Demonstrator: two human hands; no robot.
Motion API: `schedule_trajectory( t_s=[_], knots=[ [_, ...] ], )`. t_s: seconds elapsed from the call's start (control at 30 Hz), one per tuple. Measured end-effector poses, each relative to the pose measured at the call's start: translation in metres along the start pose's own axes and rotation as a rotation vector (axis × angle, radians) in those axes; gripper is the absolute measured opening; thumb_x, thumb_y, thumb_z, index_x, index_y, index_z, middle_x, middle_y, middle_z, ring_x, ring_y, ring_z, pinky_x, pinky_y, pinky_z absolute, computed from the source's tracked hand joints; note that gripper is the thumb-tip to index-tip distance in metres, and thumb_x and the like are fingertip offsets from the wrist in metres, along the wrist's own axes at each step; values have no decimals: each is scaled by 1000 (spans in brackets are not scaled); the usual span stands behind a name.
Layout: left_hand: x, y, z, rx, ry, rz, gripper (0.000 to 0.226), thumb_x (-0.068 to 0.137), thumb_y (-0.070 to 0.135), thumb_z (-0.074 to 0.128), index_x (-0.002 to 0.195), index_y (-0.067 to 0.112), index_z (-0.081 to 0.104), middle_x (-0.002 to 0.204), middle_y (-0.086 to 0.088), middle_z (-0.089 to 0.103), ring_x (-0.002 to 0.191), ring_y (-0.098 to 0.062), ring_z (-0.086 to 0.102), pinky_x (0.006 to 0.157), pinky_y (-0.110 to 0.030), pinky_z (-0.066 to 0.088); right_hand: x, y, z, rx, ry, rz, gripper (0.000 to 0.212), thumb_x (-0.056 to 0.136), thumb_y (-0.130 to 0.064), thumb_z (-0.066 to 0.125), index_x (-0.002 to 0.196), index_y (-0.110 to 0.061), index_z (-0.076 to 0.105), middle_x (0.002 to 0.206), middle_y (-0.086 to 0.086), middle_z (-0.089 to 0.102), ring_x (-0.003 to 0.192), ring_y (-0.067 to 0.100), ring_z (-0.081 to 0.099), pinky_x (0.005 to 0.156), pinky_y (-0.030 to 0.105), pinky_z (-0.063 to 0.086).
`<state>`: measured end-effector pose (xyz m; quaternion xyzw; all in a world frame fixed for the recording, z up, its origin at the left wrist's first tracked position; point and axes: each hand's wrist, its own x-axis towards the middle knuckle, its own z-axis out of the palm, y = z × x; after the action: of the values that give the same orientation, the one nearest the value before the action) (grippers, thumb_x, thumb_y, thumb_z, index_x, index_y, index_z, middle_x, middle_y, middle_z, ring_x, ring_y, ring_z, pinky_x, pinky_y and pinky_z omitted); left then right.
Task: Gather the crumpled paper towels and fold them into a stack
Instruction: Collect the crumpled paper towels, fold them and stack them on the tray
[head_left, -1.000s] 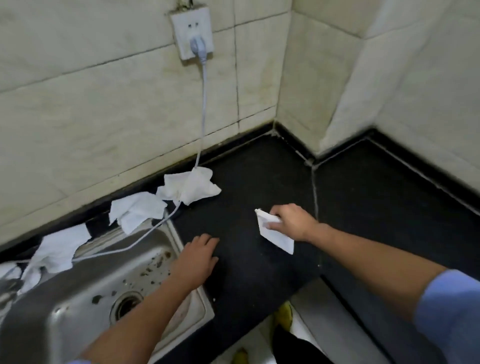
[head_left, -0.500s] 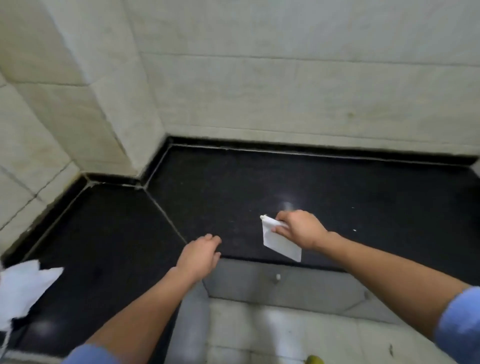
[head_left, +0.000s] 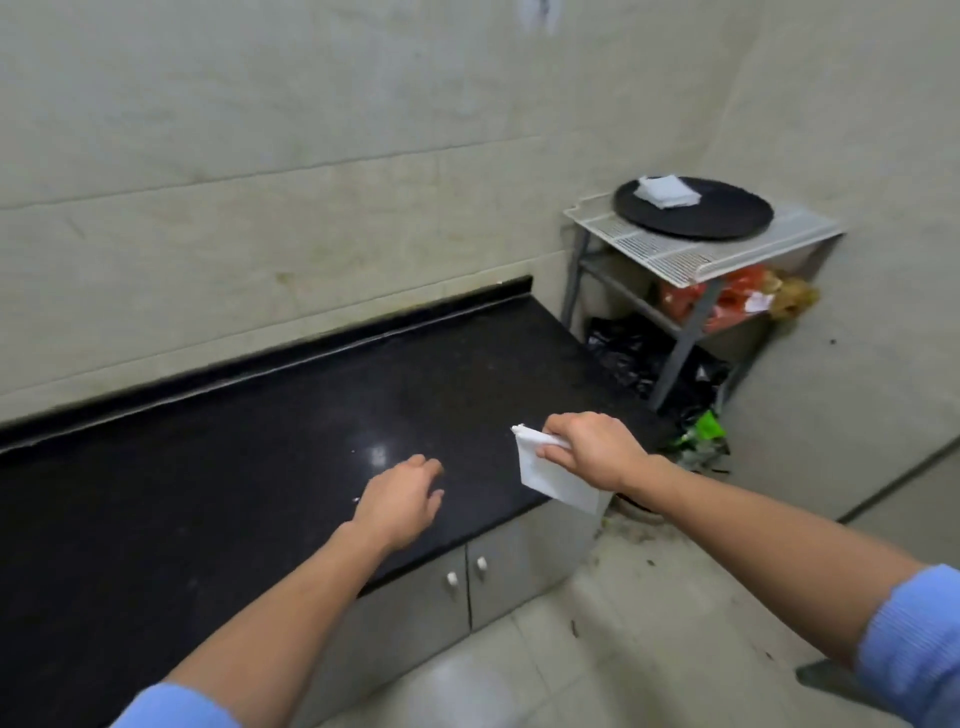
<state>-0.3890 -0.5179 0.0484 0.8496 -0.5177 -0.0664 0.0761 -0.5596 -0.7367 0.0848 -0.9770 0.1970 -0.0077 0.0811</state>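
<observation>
My right hand (head_left: 597, 449) grips a folded white paper towel (head_left: 550, 475), which hangs down over the right end of the black countertop (head_left: 234, 467). My left hand (head_left: 400, 499) hovers over the counter's front part with relaxed fingers and holds nothing. A small stack of folded white towels (head_left: 667, 190) lies on a round black tray (head_left: 717, 215) on top of a white wire rack (head_left: 675, 254) at the far right. No crumpled towels are in view.
Grey cabinet doors (head_left: 483, 582) sit below the counter. Under the rack are red packets (head_left: 727, 301) and a black bag (head_left: 639, 358). Green litter (head_left: 701, 436) lies on the tiled floor by the counter's end. Tiled walls close in behind.
The view has swung right, away from the sink and crumpled towels, along the counter to the rack with the tray. My right hand still grips the folded towel; my left stays relaxed.
</observation>
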Motion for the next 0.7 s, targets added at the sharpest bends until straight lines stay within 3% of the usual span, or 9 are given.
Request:
schedule_trajectory(
  t_s=[0.17,0.33,0.57,0.7],
  knots=[
    [95,76,0,30,-24,172,35,95,35,47,128,21,51,118,1,55,103,-22,59,83,-37,50,-15,113,-24,14,64,132,28,94,-49,46,106,-26,56,104,-3,63,95,25,59,69,36,44],
    [199,125,-5,46,-5,294,33,94,36,48,123,21,53,115,0,56,101,-23,60,82,-38,50,-4,206,-45,62,122,232,24,93,-52,46,96,-29,53,96,-3,63,86,23,59,68,41,49],
    [365,181,-35,36,111,390,23,91,33,50,108,20,56,104,-2,59,97,-27,60,74,-38,50,67,325,-113,54,235,293,28,92,-54,49,90,-26,54,87,-4,60,81,24,57,65,41,47],
    [445,212,-61,2,121,453,26,93,30,50,116,18,55,111,-4,58,102,-27,59,79,-38,48,118,381,-172,59,328,316,26,89,-51,55,95,-26,61,93,-4,66,84,20,59,68,38,49]
  ],
)
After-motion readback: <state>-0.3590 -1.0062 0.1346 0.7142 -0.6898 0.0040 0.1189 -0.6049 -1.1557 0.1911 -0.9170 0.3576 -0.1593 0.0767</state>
